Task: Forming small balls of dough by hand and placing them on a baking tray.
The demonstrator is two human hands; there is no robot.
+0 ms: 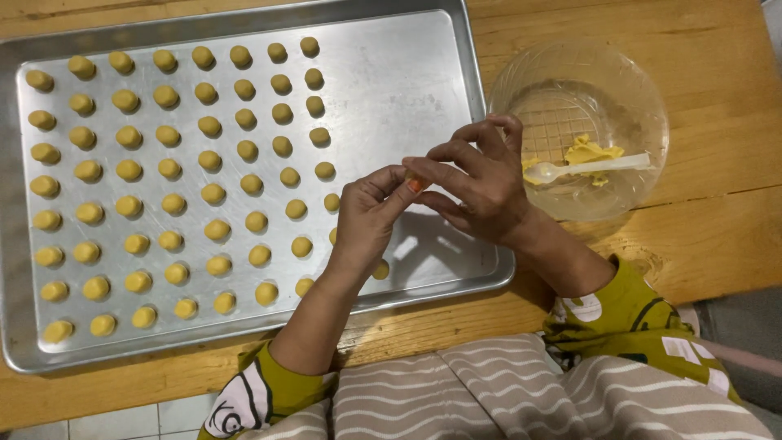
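- The fingertips of both hands meet over the right part of the tray, pinching a small orange-yellow piece of dough (415, 184) between them.
- The left hand (368, 218) has its thumb and forefinger closed on the piece from the left; its other fingers curl under the palm.
- The right hand (476, 183) pinches the same piece from the right with thumb and forefinger, the remaining fingers arched and spread above it.
- Most of the piece is hidden by the fingers, so its shape cannot be told.
- Below the hands lies a large metal baking tray (407, 73) on a wooden table (717, 236).
- Small yellow dough balls (170, 169) stand in neat rows across the left and middle of the tray; the right part is bare metal.
- 1 ball (380, 269) lies just beside the left wrist, partly hidden by it.
- To the right of the tray sits a clear plastic bowl (627, 81), holding a little yellow dough (590, 151) and a white plastic spoon (590, 167).
- Both forearms wear pushed-up olive-green sleeves (627, 305), above a striped cloth (505, 395) at the lower edge.
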